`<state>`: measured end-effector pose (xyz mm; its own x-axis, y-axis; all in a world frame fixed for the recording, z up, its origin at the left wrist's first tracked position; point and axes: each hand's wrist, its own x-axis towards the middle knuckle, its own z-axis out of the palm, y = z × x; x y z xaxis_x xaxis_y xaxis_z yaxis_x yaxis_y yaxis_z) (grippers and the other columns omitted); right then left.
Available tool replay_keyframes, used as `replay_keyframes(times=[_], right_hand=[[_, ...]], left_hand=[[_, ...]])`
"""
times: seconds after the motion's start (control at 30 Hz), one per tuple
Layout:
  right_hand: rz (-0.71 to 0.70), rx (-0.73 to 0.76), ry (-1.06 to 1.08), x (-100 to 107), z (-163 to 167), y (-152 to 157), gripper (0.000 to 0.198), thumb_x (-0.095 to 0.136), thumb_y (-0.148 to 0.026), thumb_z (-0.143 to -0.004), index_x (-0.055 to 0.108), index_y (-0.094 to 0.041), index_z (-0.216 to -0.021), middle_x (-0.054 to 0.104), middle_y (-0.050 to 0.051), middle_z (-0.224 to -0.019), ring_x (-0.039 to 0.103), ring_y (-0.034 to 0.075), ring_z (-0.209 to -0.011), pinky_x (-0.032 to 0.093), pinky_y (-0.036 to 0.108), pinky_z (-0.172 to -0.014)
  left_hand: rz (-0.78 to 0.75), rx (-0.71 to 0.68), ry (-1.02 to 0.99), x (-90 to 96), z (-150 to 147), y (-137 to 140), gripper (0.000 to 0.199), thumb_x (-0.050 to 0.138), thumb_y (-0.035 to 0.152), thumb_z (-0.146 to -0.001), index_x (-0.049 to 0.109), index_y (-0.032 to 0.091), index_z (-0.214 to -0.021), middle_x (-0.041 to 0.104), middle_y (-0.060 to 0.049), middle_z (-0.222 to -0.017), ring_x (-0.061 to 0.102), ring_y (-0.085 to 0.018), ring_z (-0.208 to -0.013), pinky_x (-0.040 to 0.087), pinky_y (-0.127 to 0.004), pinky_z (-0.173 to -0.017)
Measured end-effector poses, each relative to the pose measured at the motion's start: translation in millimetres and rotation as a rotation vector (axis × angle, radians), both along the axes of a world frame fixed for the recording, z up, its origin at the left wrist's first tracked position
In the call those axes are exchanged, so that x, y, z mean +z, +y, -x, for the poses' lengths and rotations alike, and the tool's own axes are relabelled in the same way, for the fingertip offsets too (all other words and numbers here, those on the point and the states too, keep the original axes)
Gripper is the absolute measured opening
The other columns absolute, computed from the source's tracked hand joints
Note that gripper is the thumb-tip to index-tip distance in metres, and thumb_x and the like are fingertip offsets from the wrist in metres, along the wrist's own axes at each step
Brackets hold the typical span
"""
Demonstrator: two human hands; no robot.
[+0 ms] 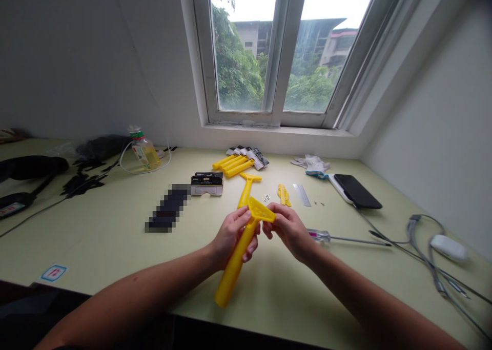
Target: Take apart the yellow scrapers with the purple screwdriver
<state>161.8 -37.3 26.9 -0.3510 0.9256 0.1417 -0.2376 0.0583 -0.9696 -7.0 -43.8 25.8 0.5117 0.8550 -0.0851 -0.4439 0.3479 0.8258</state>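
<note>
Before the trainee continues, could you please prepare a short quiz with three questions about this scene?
1. Choose: in the picture, the screwdriver lies (a) left or (b) right of the bottle.
2. True or false: the left grip holds the screwdriver.
3. What lies nearest to the left of the metal strip?

Key: 1. b. 2. False; it holds a yellow tool. 3. A small yellow part.

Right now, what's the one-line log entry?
left hand: holding yellow tool | right hand: at tool's head | screwdriver: lying on table
</note>
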Motion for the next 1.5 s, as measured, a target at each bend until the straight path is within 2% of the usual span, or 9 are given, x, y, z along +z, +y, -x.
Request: replay_keyframes(times=[0.3,0.53,0.73,1.0,1.17,1.33,1.5], right_hand=[[0.155,0.096,0.113,4,6,-6,0.023,0.05,-0.031,-0.09,0.048,-0.018,-0.071,0.043,-0.004,-0.062,0.04,0.009,-0.053,0.032,0.025,-0.053],[0.178,0.076,0.06,6,5,-6,0.03,0.049,-0.037,-0.091,0.047,-0.018,-0.069,0.041,-0.004,-0.056,0.035,0.009,-0.049,0.029,0.026,-0.05],[0.231,0.151,0.101,11,3,-4,0.027,0.056,-0.035,-0.087,0.05,-0.017,-0.068,0.042,-0.004,-0.055,0.037,0.008,-0.048,0.027,0.025,-0.049],[0.253,0.19,0.06,12,2,-4,0.037,0.053,-0.039,-0.087,0.047,-0.017,-0.059,0.038,-0.005,-0.049,0.03,0.007,-0.044,0.024,0.024,-0.045],[0.257,0.223,0.033,13,-4,-1,0.029,0.054,-0.037,-0.087,0.057,-0.015,-0.069,0.046,-0.003,-0.052,0.037,0.008,-0.045,0.029,0.023,-0.044],[0.234,0.271,0.002,16,-10,1,0.025,0.061,-0.039,-0.087,0.061,-0.015,-0.081,0.046,-0.005,-0.053,0.034,0.007,-0.045,0.027,0.022,-0.045],[0.26,0.289,0.0,19,-14,3,0.026,0.064,-0.039,-0.087,0.061,-0.013,-0.081,0.045,-0.006,-0.053,0.033,0.006,-0.046,0.026,0.022,-0.045]], left_hand=[[-0.052,-0.014,-0.027,-4.6,1,0,0.021,0.05,0.038,-0.094,0.048,0.017,-0.096,0.056,0.002,-0.066,0.05,-0.009,-0.035,0.039,-0.017,-0.027],[-0.089,0.001,-0.032,-5.4,0,0,0.021,0.051,0.039,-0.094,0.047,0.018,-0.098,0.058,0.001,-0.072,0.052,-0.009,-0.036,0.039,-0.017,-0.026],[-0.117,-0.007,-0.029,-3.6,0,0,0.022,0.051,0.04,-0.094,0.048,0.018,-0.098,0.057,0.001,-0.073,0.052,-0.008,-0.036,0.039,-0.017,-0.026],[-0.211,-0.007,-0.008,-3.2,0,-2,0.023,0.05,0.041,-0.095,0.047,0.018,-0.098,0.058,0.001,-0.074,0.052,-0.008,-0.036,0.039,-0.017,-0.027],[-0.229,0.002,-0.002,-5.0,1,0,0.023,0.049,0.041,-0.095,0.046,0.018,-0.098,0.058,0.001,-0.075,0.052,-0.008,-0.036,0.039,-0.017,-0.027],[-0.229,-0.009,0.032,-2.2,2,-1,0.026,0.049,0.043,-0.095,0.047,0.019,-0.101,0.057,0.0,-0.078,0.052,-0.008,-0.037,0.039,-0.017,-0.028],[-0.233,-0.001,0.059,0.2,2,-2,0.027,0.05,0.045,-0.095,0.047,0.019,-0.101,0.057,0.0,-0.078,0.051,-0.008,-0.037,0.038,-0.017,-0.028]])
